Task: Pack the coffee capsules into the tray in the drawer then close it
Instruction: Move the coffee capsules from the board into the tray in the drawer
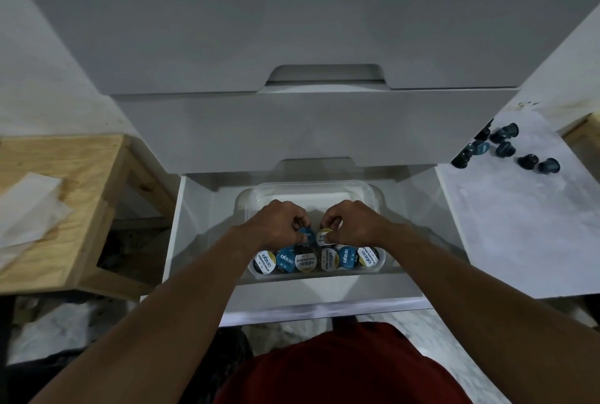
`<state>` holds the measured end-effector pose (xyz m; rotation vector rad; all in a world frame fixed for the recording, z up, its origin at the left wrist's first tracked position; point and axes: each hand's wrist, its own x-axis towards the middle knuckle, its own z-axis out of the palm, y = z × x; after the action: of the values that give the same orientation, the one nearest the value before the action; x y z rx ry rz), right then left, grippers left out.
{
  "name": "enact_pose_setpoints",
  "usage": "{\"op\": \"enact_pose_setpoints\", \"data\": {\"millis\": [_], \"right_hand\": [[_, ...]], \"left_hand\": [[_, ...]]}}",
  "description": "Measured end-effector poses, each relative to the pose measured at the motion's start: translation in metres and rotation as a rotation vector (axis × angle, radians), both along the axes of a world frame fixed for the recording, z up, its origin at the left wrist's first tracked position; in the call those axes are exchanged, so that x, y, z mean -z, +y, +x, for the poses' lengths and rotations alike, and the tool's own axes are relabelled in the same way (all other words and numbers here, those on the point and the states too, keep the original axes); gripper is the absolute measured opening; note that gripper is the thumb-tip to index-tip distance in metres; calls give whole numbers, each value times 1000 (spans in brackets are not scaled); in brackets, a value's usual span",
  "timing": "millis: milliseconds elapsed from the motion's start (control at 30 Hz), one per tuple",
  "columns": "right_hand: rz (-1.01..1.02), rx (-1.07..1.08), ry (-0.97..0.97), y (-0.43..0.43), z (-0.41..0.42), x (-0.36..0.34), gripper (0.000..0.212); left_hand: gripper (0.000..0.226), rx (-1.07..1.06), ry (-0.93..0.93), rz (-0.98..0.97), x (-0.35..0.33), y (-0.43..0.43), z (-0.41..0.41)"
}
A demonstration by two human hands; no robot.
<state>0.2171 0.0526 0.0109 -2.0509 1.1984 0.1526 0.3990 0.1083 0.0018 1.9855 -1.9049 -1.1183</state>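
Capsule row (pixel 316 261) in drawer tray (pixel 311 189)

One head-worn wide-angle view, looking steeply down and forward from close above the open drawer (pixel 201 241) at frame centre, cabinet fronts (pixel 292 13) filling the top.

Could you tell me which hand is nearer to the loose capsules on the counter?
Right. The right hand is in the tray, nearer the capsules; the left hand lies beyond it.
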Motion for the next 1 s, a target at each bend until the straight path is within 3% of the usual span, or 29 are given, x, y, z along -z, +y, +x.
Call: {"op": "enact_pose_setpoints", "data": {"millis": [300, 567, 733, 1000], "right_hand": [[-95, 85, 26, 3, -1, -12, 31], [-478, 309, 59, 15, -38, -57, 27], [-661, 478, 21, 22, -96, -75, 28], [-736, 608, 74, 14, -203, -84, 38]], "left_hand": [[32, -15, -93, -96, -11, -4, -4], [33, 145, -306, -412, -61, -20, -57], [29, 266, -285, -633, -91, -30, -119], [31, 343, -224, -808, -106, -48, -224]]}}
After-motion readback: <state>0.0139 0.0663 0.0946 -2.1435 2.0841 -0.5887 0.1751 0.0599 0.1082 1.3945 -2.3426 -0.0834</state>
